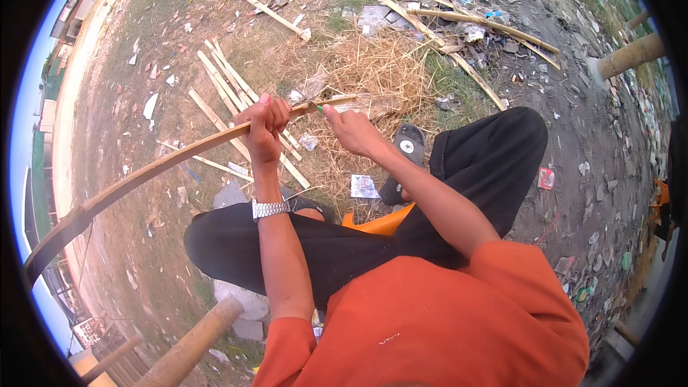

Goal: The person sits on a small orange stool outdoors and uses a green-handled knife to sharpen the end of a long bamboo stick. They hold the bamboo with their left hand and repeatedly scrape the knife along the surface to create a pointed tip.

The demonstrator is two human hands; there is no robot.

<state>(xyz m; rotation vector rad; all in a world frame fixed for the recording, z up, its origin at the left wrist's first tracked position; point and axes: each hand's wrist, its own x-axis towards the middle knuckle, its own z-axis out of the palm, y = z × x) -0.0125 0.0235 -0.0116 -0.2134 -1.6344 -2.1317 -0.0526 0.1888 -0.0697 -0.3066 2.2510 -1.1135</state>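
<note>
My left hand (264,125) is closed in a fist around a long bamboo strip (165,154). The strip runs from the far left rim, rising past my fist toward the middle. Just right of it, my right hand (351,129) is closed on a small knife with a green handle (320,108). Its dark blade lies against the strip close to the far end, and my fingers cover most of the handle. Below the strip end, a pile of thin straw-coloured shavings (387,64) covers the ground between my feet and the scattered rubble.
Several split bamboo strips (229,86) lie to the left of the shavings. Longer bamboo pieces (459,57) cross at the far right among broken tiles. Bamboo poles (631,56) stand at the right and a bamboo pole (193,340) at lower left. I sit over an orange seat (380,223).
</note>
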